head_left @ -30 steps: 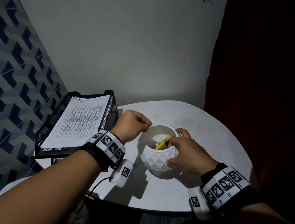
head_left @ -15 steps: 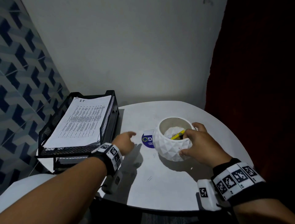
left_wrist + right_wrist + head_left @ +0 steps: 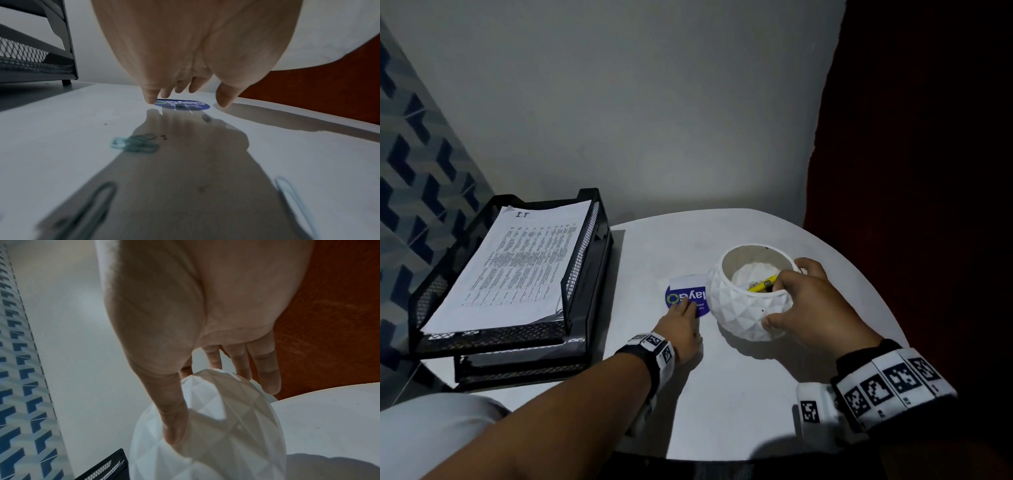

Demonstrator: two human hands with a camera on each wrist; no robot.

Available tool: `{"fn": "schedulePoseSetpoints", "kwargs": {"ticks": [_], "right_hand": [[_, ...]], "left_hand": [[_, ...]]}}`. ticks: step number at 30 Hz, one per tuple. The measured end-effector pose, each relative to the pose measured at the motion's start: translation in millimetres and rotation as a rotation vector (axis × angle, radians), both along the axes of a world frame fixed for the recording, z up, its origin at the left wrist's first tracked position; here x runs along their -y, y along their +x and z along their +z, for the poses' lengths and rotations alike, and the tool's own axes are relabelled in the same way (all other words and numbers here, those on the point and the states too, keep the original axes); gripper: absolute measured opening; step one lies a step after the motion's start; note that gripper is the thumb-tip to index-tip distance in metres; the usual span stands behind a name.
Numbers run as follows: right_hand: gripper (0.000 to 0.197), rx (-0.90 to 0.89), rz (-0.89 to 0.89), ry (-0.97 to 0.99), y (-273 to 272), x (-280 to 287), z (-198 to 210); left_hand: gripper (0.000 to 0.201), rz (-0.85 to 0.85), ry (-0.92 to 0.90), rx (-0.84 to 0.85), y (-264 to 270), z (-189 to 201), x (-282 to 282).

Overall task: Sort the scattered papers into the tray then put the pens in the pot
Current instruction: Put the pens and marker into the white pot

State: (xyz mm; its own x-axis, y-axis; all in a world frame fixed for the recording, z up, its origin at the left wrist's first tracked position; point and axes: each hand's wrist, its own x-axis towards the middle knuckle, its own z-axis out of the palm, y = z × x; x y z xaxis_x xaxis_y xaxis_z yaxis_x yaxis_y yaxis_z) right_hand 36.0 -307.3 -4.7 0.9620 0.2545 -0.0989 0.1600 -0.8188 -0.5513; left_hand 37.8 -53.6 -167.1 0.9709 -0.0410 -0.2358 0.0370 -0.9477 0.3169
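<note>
White faceted pot [image 3: 748, 308] holds a yellow pen [image 3: 763, 284], lying tilted inside. Right hand [image 3: 813, 303] has its grip wrapped around the pot (thumb on the near side, fingers over the rim). Black mesh tray [image 3: 582, 260] holds the printed papers [image 3: 517, 267], stacked flat. Left hand [image 3: 681, 330], fingers straight, touches a blue round sticker [image 3: 700, 299] on the white bench [image 3: 739, 394]. Paper clips [image 3: 136, 142] lie near. Grey wall [image 3: 654, 102] behind.

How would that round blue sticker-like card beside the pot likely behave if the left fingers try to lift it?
The blue card lies flat on the table, so it probably needs sliding or an edge pried up. It looks thin, likely light and floppy. The left hand touches its near edge; the pot, gripped by the right hand, may overlap it.
</note>
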Motion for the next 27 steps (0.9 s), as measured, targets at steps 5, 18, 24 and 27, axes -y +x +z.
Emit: {"fn": "schedulePoseSetpoints", "kwargs": {"ticks": [5, 18, 24, 27], "right_hand": [[0.038, -0.012, 0.035, -0.027, 0, -7, -1], [0.038, -0.005, 0.093, -0.061, -12, -20, 2], [0.039, -0.003, 0.098, -0.083, -13, -18, 2], [0.04, 0.003, 0.095, -0.085, -9, -19, 1]], "left_hand": [[0.069, -0.087, 0.131, -0.06, 25, -32, -10], [0.032, -0.02, 0.146, -0.071, -34, 13, 8], [0.03, 0.013, 0.162, -0.058, -35, 11, 9], [0.027, 0.001, 0.167, -0.044, -34, 15, 8]]}}
